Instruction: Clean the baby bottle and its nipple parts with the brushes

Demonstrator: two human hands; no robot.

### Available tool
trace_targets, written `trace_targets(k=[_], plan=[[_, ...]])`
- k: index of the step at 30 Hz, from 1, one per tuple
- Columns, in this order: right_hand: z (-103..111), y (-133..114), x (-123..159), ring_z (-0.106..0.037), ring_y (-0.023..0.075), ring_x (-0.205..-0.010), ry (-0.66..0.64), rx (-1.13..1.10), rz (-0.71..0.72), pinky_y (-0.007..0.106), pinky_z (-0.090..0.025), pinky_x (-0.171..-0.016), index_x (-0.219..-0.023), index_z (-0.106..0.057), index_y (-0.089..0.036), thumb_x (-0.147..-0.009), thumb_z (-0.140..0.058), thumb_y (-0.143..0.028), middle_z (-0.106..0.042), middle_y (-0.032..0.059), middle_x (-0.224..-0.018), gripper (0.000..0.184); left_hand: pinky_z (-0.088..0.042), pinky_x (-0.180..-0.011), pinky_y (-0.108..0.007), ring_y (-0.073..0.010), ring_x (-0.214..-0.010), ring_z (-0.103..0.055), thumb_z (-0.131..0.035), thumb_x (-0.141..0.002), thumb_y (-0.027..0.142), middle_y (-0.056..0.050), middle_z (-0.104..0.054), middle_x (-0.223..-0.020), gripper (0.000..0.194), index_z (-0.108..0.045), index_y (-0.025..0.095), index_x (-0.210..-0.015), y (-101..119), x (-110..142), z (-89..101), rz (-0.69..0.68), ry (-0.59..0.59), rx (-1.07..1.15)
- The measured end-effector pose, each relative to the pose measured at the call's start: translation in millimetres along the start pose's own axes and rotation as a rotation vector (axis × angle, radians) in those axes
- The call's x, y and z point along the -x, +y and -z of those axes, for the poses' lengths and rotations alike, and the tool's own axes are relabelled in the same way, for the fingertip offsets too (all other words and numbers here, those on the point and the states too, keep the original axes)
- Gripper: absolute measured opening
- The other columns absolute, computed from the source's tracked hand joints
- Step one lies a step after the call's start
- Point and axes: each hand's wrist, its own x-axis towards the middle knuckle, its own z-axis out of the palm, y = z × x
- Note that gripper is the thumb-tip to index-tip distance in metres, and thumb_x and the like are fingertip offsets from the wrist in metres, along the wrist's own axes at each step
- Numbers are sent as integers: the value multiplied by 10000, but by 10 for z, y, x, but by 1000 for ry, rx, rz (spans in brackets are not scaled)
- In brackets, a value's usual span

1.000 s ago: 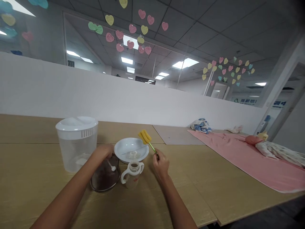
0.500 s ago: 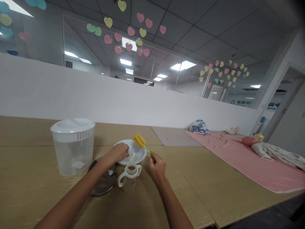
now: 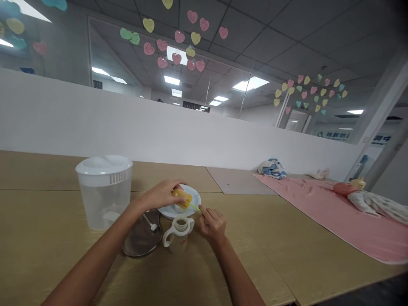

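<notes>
Left hand [image 3: 161, 195] curled shut around yellow foam bottle-brush head [image 3: 182, 198], over round white plate [image 3: 195, 199]; right hand [image 3: 213, 226] fingers pinch its thin green stem [image 3: 195, 208]. Clear handled baby bottle [image 3: 178, 234] stands open just below the fingers, untouched.

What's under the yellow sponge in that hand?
A white plate is under the yellow sponge, held in the left hand. Sponge and hand hide the plate's middle.
</notes>
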Motion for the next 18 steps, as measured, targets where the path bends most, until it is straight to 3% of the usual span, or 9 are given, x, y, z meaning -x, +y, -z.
trace_targets(k=[5,8,11,15,18], plan=[[-14,-17,-8,-539,117,-563,4,21,4,232,-404,-557,-978,-684,-197,-783,-443,-150,-594,31,-602,313,-432,-780,-284,-239,-919,-626,-342,-828,530,-84,-680,-1041,523,-562,189,-1157,-97,68,197,192,40,-180],[-12,-7,-28,-525,118,-537,50,38,-65,231,-394,-545,-937,-696,-185,-790,-427,-137,-586,26,-572,310,-427,-829,-296,-263,-1037,-586,-469,-777,431,-116,-634,-1148,478,-560,172,-1168,-225,154,304,306,-13,-307],[-6,27,-41,-506,114,-509,124,49,-179,228,-385,-533,-925,-698,-162,-802,-412,-125,-576,21,-553,313,-462,-758,-301,-286,-975,-610,-652,-597,253,-144,-643,-1116,522,-600,164,-1109,-403,210,320,400,-95,-366],[-14,70,-32,-497,108,-494,113,48,-225,225,-380,-528,-919,-694,-152,-815,-407,-134,-582,20,-568,306,-483,-621,-306,-288,-758,-652,-762,-374,156,-100,-711,-893,414,-683,212,-776,-744,151,183,447,-135,-392],[-28,81,-20,-495,108,-490,106,40,-225,224,-379,-527,-914,-692,-146,-819,-406,-138,-577,18,-562,301,-485,-565,-304,-259,-610,-645,-795,-334,227,-65,-673,-583,244,-602,193,-479,-1026,37,-6,470,-118,-376]])
